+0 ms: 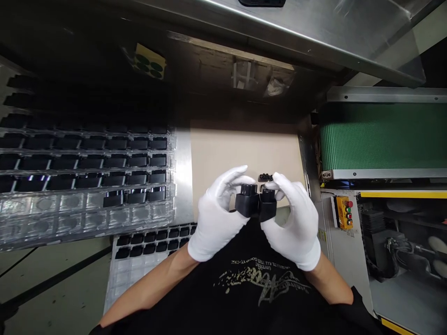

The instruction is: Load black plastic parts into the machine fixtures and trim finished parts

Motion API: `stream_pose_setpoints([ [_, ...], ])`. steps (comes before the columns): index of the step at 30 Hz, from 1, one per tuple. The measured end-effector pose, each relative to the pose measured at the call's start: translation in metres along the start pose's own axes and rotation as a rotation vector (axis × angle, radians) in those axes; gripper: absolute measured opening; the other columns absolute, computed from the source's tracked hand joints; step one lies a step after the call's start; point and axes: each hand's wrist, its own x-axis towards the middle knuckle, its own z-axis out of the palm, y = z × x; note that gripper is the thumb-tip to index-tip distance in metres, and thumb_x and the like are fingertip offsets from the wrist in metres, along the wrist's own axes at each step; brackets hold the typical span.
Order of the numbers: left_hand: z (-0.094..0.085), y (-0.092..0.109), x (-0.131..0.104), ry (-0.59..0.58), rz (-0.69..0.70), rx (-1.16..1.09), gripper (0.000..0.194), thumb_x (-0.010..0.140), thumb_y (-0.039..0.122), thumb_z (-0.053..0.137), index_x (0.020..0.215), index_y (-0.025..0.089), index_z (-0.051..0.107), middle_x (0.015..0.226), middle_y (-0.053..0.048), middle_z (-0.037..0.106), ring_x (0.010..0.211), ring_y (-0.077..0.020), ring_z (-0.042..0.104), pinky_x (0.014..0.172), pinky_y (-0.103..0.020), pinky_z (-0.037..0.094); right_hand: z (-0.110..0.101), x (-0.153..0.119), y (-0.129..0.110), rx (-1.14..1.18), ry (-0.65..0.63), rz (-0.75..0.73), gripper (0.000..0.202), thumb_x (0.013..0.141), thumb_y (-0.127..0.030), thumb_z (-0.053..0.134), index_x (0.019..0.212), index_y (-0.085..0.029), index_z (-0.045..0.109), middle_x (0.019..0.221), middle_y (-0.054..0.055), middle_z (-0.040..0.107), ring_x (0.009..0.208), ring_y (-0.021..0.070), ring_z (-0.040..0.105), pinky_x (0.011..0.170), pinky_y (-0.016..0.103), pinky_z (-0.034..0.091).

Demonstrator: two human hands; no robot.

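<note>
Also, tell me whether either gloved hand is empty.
No, the left hand holds a black housing between thumb and fingers, and the right hand holds a second black housing likewise.

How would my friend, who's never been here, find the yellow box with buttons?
Find the wide green textured conveyor belt on the right. Below its left end, a small yellow box sits on a pale grey metal panel. Unlike the long, plain yellow strip nearby, it carries round buttons, red and green among them.

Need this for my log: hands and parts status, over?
Left hand: grip on black part. Right hand: grip on second black part. Small black piece just beyond.
</note>
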Motion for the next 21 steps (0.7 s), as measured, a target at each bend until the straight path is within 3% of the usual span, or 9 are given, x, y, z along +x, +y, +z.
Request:
stream_pose_setpoints([
  [4,0.003,0.001,-0.003,0.022,0.108,0.224,0.055,0.083,0.008,0.079,0.134,0.019,0.063,0.108,-0.006,0.079,0.099,-0.0237,0.077,0.092,-0.040,0.063,0.001,0.004,-0.005,-0.106,-0.094,0.003,0.078,0.087,-0.004,0.061,0.159,-0.026,0.040,0.107,0.010,0.077,0.085,0.0275,0.069,0.075,0.047,0.060],
  [9,0.003,-0.004,-0.004,0.044,0.168,0.284,0.048,0.089,0.009,0.073,0.135,0.019,0.062,0.110,-0.007,0.079,0.100,-0.0230,0.078,0.091,-0.039,0.064,0.001,0.003,-0.003,-0.105,-0.101,0.004,0.074,0.088,-0.005,0.062,0.157,-0.025,0.042,0.106,0.009,0.077,0.084,0.0270,0.068,0.074,0.046,0.059],
  [15,0.004,-0.005,-0.006,0.059,0.200,0.357,0.052,0.084,0.007,0.073,0.134,0.019,0.063,0.109,-0.007,0.078,0.097,-0.0216,0.076,0.090,-0.037,0.063,0.001,0.001,-0.003,-0.103,-0.122,0.006,0.072,0.080,0.001,0.059,0.149,-0.019,0.051,0.107,0.012,0.076,0.092,0.0303,0.070,0.079,0.049,0.060],
  [18,0.001,-0.004,-0.003,-0.007,0.098,0.330,0.057,0.080,0.007,0.069,0.136,0.018,0.064,0.109,-0.007,0.077,0.096,-0.0221,0.074,0.094,-0.040,0.061,0.003,0.001,0.000,-0.101,-0.139,0.033,0.067,0.077,-0.002,0.059,0.142,-0.019,0.058,0.106,0.012,0.076,0.095,0.0310,0.070,0.083,0.051,0.059],
  [21,-0.004,-0.008,0.005,-0.162,-0.168,0.106,0.060,0.073,0.007,0.064,0.131,0.021,0.069,0.111,-0.006,0.076,0.103,-0.0240,0.071,0.094,-0.039,0.061,0.005,0.003,0.019,0.046,-0.174,0.214,0.050,0.079,-0.007,0.059,0.126,-0.022,0.069,0.103,0.008,0.075,0.091,0.0254,0.069,0.086,0.046,0.060],
])
